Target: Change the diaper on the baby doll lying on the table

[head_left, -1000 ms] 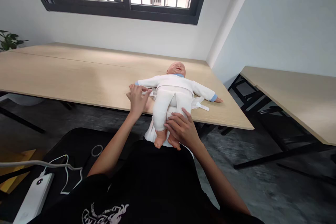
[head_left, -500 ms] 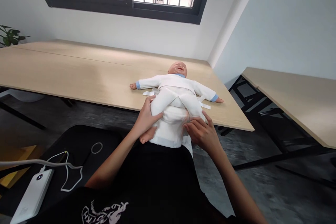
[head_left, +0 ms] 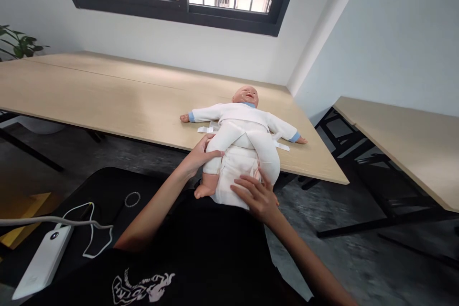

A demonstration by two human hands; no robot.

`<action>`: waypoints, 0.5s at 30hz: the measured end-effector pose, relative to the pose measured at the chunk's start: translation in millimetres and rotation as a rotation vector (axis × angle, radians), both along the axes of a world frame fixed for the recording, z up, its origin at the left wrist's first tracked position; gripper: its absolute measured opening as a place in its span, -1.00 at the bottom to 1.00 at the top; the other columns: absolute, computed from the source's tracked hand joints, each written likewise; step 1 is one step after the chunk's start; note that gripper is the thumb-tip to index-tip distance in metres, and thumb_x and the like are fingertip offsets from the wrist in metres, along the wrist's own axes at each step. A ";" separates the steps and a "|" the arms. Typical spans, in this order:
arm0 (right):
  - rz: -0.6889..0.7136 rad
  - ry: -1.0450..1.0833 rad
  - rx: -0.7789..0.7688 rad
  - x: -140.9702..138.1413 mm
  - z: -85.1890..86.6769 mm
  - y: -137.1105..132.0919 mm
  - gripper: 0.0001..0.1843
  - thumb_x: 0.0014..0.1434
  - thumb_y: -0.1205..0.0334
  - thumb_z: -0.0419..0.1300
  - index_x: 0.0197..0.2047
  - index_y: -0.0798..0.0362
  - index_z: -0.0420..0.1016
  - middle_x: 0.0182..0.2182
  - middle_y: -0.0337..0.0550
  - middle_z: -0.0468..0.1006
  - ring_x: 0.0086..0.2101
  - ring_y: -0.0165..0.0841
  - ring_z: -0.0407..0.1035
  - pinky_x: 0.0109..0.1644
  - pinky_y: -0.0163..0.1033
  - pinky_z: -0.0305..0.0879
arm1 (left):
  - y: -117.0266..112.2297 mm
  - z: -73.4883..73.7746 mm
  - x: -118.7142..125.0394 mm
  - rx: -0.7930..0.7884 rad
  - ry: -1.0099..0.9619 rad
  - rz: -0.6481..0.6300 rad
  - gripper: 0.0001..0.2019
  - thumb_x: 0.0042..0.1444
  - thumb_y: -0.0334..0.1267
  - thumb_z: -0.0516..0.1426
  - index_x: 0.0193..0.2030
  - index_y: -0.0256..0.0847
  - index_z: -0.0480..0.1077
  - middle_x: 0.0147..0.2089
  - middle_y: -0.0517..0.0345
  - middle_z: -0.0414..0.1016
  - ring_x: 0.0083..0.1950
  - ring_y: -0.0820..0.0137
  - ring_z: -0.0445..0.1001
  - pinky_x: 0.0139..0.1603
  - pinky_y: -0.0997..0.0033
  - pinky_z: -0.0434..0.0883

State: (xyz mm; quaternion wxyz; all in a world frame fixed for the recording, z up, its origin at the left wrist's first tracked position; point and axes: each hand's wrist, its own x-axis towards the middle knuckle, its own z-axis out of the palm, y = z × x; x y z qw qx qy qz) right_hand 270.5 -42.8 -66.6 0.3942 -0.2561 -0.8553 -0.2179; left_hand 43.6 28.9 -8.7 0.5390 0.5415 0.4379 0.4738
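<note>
A baby doll (head_left: 245, 113) in a white top with blue cuffs lies on its back at the table's near edge, its arms spread and its legs hanging towards me. Between the legs, the front of a white diaper (head_left: 236, 165) extends down towards my lap. White fastening tabs (head_left: 205, 130) stick out on both sides of the doll's waist. My left hand (head_left: 201, 155) grips the doll's leg on the left, thumb on top. Over the lower part of the diaper lies my right hand (head_left: 258, 198), fingers stretched out and apart, beside the other leg.
The doll rests on a long wooden table (head_left: 125, 95) under a barred window. At left, a black chair (head_left: 118, 181) bears a white power bank (head_left: 45, 263), its cable and a bracelet (head_left: 132, 199). Another table (head_left: 401, 124) stands on the right.
My right hand has moved left and down from the doll's right-hand leg onto the diaper, and its fingers have spread. My left hand stays on the other leg. The view has shifted slightly.
</note>
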 end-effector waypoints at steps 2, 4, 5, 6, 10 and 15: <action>0.041 0.106 -0.044 5.0 30.6 15.3 -0.81 0.37 0.30 0.10 -0.05 -0.05 0.53 -0.12 -0.22 0.64 -0.01 -0.31 0.49 0.53 0.07 -0.12 | 0.1 -0.7 -0.7 0.003 -0.050 -0.015 -0.20 -0.04 -0.18 0.32 0.37 -0.13 0.18 0.28 -0.04 0.43 0.27 0.11 0.45 0.16 0.23 0.50; 0.018 0.218 -0.145 9.7 69.3 37.0 -0.88 0.36 0.20 0.16 -0.13 -0.03 0.53 -0.20 -0.21 0.62 -0.10 -0.29 0.50 0.49 0.13 -0.03 | -1.1 -2.3 -1.2 0.004 -0.075 -0.060 -0.15 0.01 -0.13 0.30 0.44 -0.11 0.10 0.26 -0.05 0.46 0.17 0.11 0.53 0.07 0.20 0.55; -0.032 0.280 -0.199 11.2 89.2 49.8 -0.83 0.35 0.11 0.18 -0.19 -0.01 0.53 -0.23 -0.17 0.61 -0.13 -0.26 0.50 0.42 0.13 0.09 | -2.1 -3.5 -1.3 0.001 -0.072 -0.087 -0.15 0.03 -0.12 0.29 0.45 -0.11 0.09 0.23 -0.05 0.49 0.11 0.11 0.56 0.03 0.18 0.57; -0.069 0.321 -0.306 11.9 108.0 63.7 -0.74 0.32 0.01 0.20 -0.21 0.02 0.54 -0.23 -0.12 0.60 -0.13 -0.22 0.48 0.33 0.10 0.22 | -3.5 -4.8 -1.1 0.002 -0.061 -0.104 -0.17 0.06 -0.11 0.27 0.46 -0.10 0.09 0.21 -0.05 0.51 0.06 0.12 0.59 0.01 0.17 0.57; -0.063 0.380 -0.916 8.1 153.7 123.5 -0.61 0.19 -0.10 0.24 -0.24 0.11 0.55 -0.25 -0.09 0.59 -0.25 -0.25 0.44 -0.12 -0.18 0.40 | -8.7 -13.6 1.8 0.116 0.041 -0.044 -0.25 0.15 -0.11 0.25 0.46 -0.05 0.13 0.36 -0.01 0.37 0.28 0.11 0.46 0.20 0.18 0.50; -0.162 0.507 -1.205 3.9 138.6 175.4 -0.70 0.00 0.12 0.29 -0.23 0.15 0.59 -0.29 -0.14 0.60 -0.38 -0.37 0.35 -0.29 -0.32 0.28 | -14.5 -27.6 4.9 0.294 0.205 0.035 -0.29 0.19 -0.09 0.21 0.44 -0.13 0.13 0.51 -0.02 0.13 0.50 0.15 0.16 0.48 0.17 0.19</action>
